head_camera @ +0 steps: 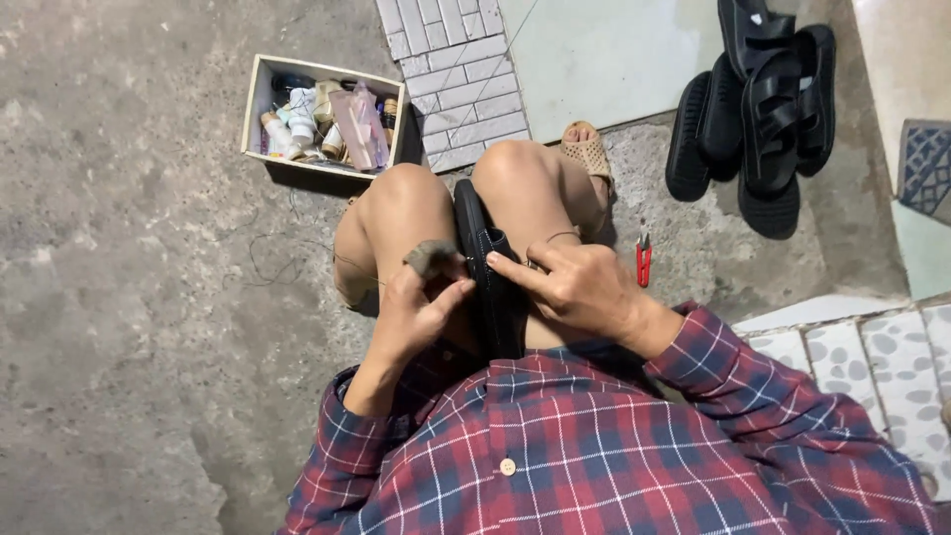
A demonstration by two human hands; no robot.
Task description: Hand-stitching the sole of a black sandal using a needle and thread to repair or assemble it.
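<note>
Sandal: a black sandal (pixel 487 267) stands on edge, clamped between your knees at the centre of the frame.
Left hand: your left hand (pixel 416 312) touches the sandal's left side, fingers curled, a grey pad on one fingertip.
Right hand: your right hand (pixel 580 287) presses the sandal's right side, fingers closed on its edge.
Nearby: red pliers (pixel 644 260) right of your knee; box of bottles (pixel 322 114) upper left; black sandals (pixel 758 99) upper right.

Soft even daylight, sharp focus.
</note>
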